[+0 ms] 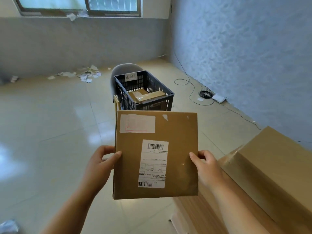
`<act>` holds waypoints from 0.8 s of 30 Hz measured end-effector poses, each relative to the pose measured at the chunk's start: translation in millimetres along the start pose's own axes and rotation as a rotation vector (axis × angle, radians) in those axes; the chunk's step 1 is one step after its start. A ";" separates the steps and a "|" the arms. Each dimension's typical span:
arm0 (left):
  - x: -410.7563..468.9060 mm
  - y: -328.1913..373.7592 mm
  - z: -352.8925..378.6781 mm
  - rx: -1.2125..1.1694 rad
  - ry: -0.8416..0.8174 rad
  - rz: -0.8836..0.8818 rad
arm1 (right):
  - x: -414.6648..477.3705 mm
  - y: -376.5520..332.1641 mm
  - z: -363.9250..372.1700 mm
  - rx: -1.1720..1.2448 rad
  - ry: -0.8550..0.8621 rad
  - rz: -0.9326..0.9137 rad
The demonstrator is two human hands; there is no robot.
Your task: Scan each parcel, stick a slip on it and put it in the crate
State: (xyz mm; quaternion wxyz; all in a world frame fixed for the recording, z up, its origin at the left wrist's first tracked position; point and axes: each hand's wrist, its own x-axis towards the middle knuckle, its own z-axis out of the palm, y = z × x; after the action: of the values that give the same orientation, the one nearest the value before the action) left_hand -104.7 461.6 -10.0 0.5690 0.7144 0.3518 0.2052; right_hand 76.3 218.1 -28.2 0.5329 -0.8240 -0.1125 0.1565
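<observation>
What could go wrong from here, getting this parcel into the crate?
1. The left hand and right hand pinch the parcel only at its side edges; it might slip or tip.
2. The crate seems perched on a chair; a hard drop could shift it.
3. The boxes inside it look uneven, so this one may land tilted.
</observation>
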 end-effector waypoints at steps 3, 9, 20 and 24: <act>44.1 -0.2 -2.7 0.022 -0.010 -0.010 | 41.5 -10.5 24.0 0.013 -0.012 0.002; 156.8 5.9 -0.3 0.052 -0.021 -0.039 | 150.0 -30.0 77.7 0.034 -0.060 0.042; 365.6 46.2 -8.8 -0.009 0.004 -0.053 | 348.0 -107.7 152.7 -0.037 -0.105 0.108; 428.7 57.9 -14.0 -0.121 -0.009 -0.023 | 400.3 -133.0 178.6 -0.088 -0.069 0.102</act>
State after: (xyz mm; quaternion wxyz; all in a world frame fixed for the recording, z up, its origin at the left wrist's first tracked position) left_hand 187.7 780.5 3.3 0.6152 0.6755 0.3444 0.2161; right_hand 376.9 563.7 -30.4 0.4831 -0.8455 -0.0953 0.2065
